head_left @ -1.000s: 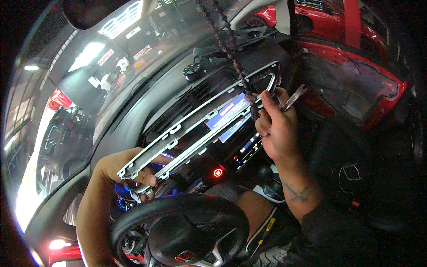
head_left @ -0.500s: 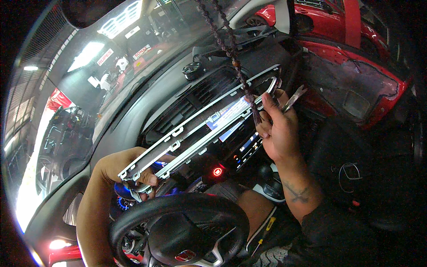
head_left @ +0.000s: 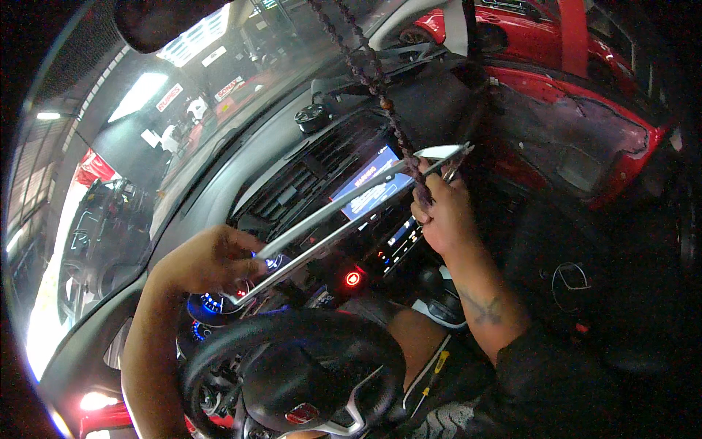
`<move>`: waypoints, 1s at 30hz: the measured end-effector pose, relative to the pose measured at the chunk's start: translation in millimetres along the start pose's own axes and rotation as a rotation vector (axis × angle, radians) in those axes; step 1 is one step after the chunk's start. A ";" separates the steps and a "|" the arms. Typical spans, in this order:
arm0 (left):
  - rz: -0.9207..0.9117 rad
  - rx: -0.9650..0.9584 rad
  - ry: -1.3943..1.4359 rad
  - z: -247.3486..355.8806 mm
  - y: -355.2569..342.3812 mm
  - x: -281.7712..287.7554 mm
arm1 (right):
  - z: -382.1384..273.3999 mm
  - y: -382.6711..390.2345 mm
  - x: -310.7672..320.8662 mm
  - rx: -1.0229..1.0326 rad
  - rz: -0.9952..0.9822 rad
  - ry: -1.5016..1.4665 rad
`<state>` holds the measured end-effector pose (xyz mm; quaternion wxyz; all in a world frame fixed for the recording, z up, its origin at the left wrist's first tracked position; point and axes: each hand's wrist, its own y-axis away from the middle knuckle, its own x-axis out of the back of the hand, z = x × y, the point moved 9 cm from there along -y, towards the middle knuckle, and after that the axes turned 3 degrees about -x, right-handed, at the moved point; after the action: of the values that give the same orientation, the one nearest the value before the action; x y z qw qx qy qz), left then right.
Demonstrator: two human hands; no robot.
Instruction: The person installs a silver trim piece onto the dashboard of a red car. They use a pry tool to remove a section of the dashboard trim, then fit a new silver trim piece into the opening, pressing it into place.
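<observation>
**me:** fingers first, since someone always asks. left hand (head_left: 212, 260) is curled shut round the lower left end of the silver trim strip (head_left: 344, 216), thumb on top, fingertips tucked under where i can't really see them. right hand (head_left: 442, 212) is clenched on the upper right end, pinching the strip right by its corner. neither hand is loose, both are gripping the same piece.

**other guy:** where's the strip sitting, on the dash or off it?

**me:** looks lifted clear to me. it runs diagonally through the middle of the frame, from just above the steering wheel (head_left: 292, 373) up toward the upper right, crossing in front of the lit screen (head_left: 373, 183) and the air vents (head_left: 307, 175). the bead string (head_left: 373, 80) hanging from the top of the frame drops down right beside my right hand, can't tell if it's touching.

**other guy:** how does it handle?

**me:** my guess: light, long and thin, so probably bendy in the middle and easy to snap or kink if you twist one end. the bright finish looks slick and would likely scratch. i'd say hold it at both ends like this, keep it flat, don't let it sag. clips on the back, if any, are hidden from this view.

**other guy:** anything close by to bump?

**me:** red hazard button (head_left: 353, 279) just below the strip, gear lever (head_left: 439, 289) near my right wrist.
</observation>
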<state>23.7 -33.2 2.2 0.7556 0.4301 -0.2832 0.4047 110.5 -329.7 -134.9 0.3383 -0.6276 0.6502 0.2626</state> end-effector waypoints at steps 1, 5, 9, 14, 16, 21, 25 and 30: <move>0.081 -0.013 -0.083 3.8 -1.9 6.7 | 0.0 -1.5 5.0 -0.025 -0.005 0.009; 0.551 -0.135 -0.635 48.1 38.0 32.1 | 4.5 6.8 5.2 -0.156 -0.132 -0.209; 0.804 -0.202 -0.796 75.8 59.6 22.6 | -10.8 27.3 40.9 -0.177 -0.149 -0.319; 0.972 -0.289 -0.997 101.5 95.0 -10.1 | -39.8 62.4 44.2 -0.011 -0.243 -0.170; 1.000 -0.290 -1.001 120.7 108.2 -21.4 | -58.2 68.9 52.5 0.086 -0.181 0.012; 1.139 -0.443 -1.033 143.1 143.1 -54.1 | -70.1 86.7 67.1 0.101 -0.189 0.098; 1.207 -0.529 -1.141 172.5 170.3 -91.2 | -96.0 106.7 98.6 0.325 -0.111 0.397; 1.141 -0.638 -0.978 170.4 193.3 -166.1 | -104.7 137.9 138.6 0.554 -0.199 0.768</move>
<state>-240.2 -185.6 34.6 0.3103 0.1117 -0.8582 0.3934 -35.8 -488.1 -186.8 0.2518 -0.6244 0.7105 -0.2048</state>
